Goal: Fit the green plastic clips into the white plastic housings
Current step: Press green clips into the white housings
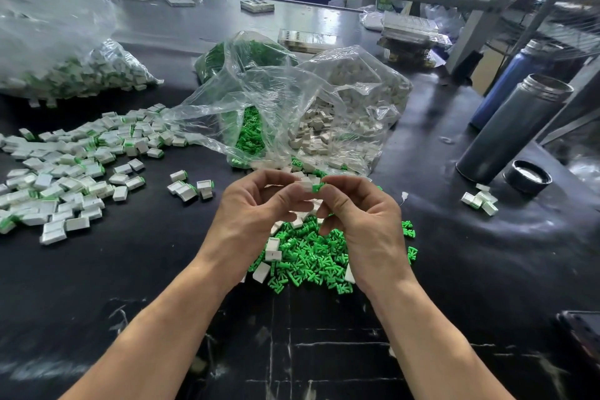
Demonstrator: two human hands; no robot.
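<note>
Above the black tabletop (487, 253), in the single head view, both hands meet over a loose pile of green clips (311, 256). The left hand (256, 208) pinches a white housing (305, 184) between thumb and curled fingers; the right hand (360, 214) pinches a green clip (318, 187) whose end touches the housing. Whether the clip is already partly seated I cannot tell, since the fingers hide the joint.

The risk I see is a skewed entry: if the clip meets the opening at an angle, it may jam or spring out of the pinch and drop into the pile below, where it would be lost among the others. A few empty housings lie mixed into that pile, so grabbing the wrong part is also possible.

A wide spread of finished pieces (65, 178) lies to the left, and a small group (480, 200) to the right. Behind the hands, open clear bags (292, 101) spill green clips and white housings. A grey flask (516, 127) stands at the right with its cap (527, 177) off beside it. Metal shelving and blue bins fill the background.
</note>
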